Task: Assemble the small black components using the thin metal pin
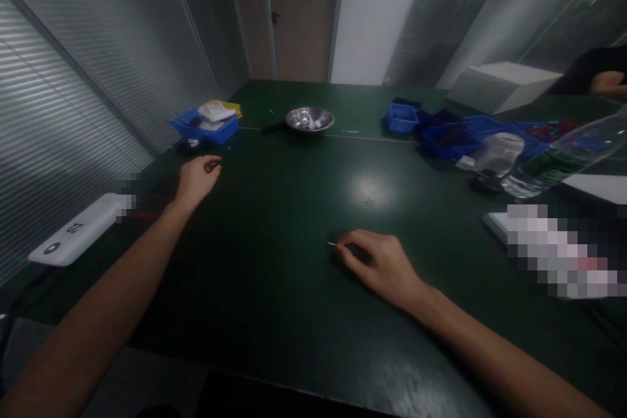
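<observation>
My right hand [379, 261] is low over the green table [274, 222], thumb and forefinger pinched on a thin, short white stick [332, 244] that points left. What kind of stick it is, I cannot make out. Farther off on the left, my left hand [198, 177] is curled with its fingertips close together; anything between them is too small to see. Just beyond it stands a blue tray [223, 133] with white crumpled pieces and something yellow at its back. A shiny metal bowl [309, 130] with small white bits inside is at the far middle.
Several blue bins [402, 119] stand at the back right, near a white box [504, 85]. A clear plastic bottle [563, 157] lies tilted on the right. A white power strip [73, 232] is at the left edge. Another person's arm [607, 81] shows far right.
</observation>
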{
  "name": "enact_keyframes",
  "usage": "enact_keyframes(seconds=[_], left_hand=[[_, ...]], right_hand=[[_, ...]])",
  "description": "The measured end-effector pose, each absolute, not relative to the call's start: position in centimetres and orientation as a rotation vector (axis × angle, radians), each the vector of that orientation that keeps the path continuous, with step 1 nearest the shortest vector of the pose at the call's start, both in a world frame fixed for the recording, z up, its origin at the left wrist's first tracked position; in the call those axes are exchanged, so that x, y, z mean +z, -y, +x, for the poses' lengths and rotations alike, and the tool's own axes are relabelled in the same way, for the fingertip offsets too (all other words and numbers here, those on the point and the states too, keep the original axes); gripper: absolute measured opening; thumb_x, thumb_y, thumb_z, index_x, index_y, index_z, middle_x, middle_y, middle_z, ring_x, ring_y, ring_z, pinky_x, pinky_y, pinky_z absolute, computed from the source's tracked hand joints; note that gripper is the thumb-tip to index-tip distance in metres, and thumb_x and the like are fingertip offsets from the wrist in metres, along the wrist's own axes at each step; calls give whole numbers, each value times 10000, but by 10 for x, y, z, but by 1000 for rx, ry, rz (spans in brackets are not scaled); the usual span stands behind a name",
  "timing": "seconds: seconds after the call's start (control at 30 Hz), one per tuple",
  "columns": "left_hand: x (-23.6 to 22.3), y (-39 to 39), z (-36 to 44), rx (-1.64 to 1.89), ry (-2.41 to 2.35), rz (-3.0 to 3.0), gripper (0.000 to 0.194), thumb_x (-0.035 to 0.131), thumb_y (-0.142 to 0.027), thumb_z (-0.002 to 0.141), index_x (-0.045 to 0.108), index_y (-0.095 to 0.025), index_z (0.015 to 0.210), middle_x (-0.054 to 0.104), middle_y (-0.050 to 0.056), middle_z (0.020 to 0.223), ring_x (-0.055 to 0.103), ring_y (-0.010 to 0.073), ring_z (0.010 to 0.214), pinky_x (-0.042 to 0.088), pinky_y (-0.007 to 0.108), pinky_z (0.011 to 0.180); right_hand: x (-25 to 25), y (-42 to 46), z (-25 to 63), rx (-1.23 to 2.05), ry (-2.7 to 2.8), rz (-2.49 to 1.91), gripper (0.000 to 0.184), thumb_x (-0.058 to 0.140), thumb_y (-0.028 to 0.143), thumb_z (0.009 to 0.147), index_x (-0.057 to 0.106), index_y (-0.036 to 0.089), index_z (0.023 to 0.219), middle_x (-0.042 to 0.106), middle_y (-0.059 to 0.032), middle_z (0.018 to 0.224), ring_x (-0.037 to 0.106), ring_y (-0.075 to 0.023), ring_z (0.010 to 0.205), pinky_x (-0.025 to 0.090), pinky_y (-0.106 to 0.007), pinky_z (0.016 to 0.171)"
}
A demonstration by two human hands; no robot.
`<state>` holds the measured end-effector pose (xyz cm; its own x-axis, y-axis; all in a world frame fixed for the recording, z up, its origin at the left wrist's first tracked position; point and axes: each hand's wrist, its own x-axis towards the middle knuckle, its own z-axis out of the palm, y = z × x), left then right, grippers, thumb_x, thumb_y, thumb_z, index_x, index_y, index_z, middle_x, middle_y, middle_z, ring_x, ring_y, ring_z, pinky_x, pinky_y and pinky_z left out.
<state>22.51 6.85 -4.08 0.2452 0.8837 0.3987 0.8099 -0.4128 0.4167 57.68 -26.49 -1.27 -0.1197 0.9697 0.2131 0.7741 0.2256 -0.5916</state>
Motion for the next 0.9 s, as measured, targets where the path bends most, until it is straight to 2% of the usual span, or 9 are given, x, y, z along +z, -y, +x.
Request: enact_keyframes(seconds=[0.1, 0.27, 0.6, 0.77, 0.9], left_hand=[[-40, -66, 228, 847, -1584, 2442, 417, 570, -343, 892, 735, -199, 1247, 698, 92, 1000, 629, 236, 861, 495, 332, 811], [-41, -67, 228, 854, -1564, 2474, 353, 546, -333, 901, 781, -196, 1125, 662, 86, 949, 608, 231, 823, 475, 333, 786], [-36, -60, 231, 854, -1560, 2443, 292, 594, -334, 892, 779, -206, 1079, 728, 79, 997, 646, 240, 864, 491, 340, 824], [-24, -18, 272, 712, -1107, 2492, 291, 585, -366, 955, 768, -228, 1134, 722, 73, 1158, 656, 229, 937, 509, 342, 834], [-14, 47, 322, 498, -646, 2423, 286, 596, -351, 991, 730, -252, 1223, 699, 74, 1201, 647, 215, 993, 518, 331, 805]], right_hand=[[-14, 265, 577, 447, 1952, -1600, 204, 536, 315, 1020, 715, 218, 1023, 728, -26, 907, 652, -144, 700, 490, -265, 661], [-15, 264, 577, 454, 1952, -1598, 191, 543, 312, 1019, 712, 222, 1019, 727, -20, 907, 657, -142, 708, 484, -262, 660], [-13, 265, 577, 462, 1960, -1597, 190, 542, 305, 1019, 712, 222, 1013, 726, -17, 899, 650, -140, 693, 480, -259, 647], [-13, 265, 578, 475, 1964, -1594, 182, 547, 307, 1023, 709, 224, 1028, 728, -21, 928, 658, -146, 721, 480, -255, 650], [-13, 264, 577, 467, 1957, -1611, 184, 544, 302, 1020, 710, 223, 1023, 724, -19, 902, 644, -141, 685, 477, -259, 647]])
